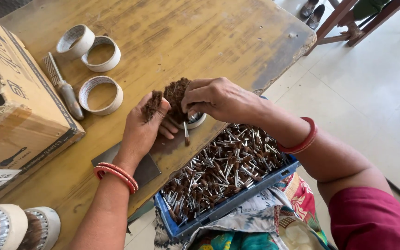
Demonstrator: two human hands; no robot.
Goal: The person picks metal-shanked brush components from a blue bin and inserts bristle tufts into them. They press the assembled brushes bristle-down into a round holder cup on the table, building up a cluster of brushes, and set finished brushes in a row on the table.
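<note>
Brushes at the near left corner: two round brushes with pale ferrules [21,227] lie on the table's near edge, dark bristles pointing left.
Blue crate: a blue plastic crate [218,210] rests on the person's lap against the table edge, heaped with small brown-tipped metal brush heads [223,166].
Dark sheet: a flat grey sheet [146,169] lies on the table under the left wrist.
Left hand: the left hand [142,127] is palm up, fingers curled closed around a small tuft of brown bristle [153,104], thumb pressed to its side; red bangles circle the wrist.
Right hand: the right hand [216,99] reaches in from the right, fingertips pinched shut on a larger clump of brown bristle [176,95], just beside the left hand's tuft.
Under the hands: a small tape ring [196,121] sits partly hidden beneath the right hand, with one loose brush head [186,134] beside it.
Table: the worn wooden table [186,41] carries everything.
Left side: a torn cardboard box [15,102] stands at the left edge; a metal comb with grey handle [63,85] lies beside it.
Farther back: three white tape rings [100,95] sit near the comb.
Floor beyond: pale tiles, wooden furniture legs [336,21] and a pair of shoes [312,9].
</note>
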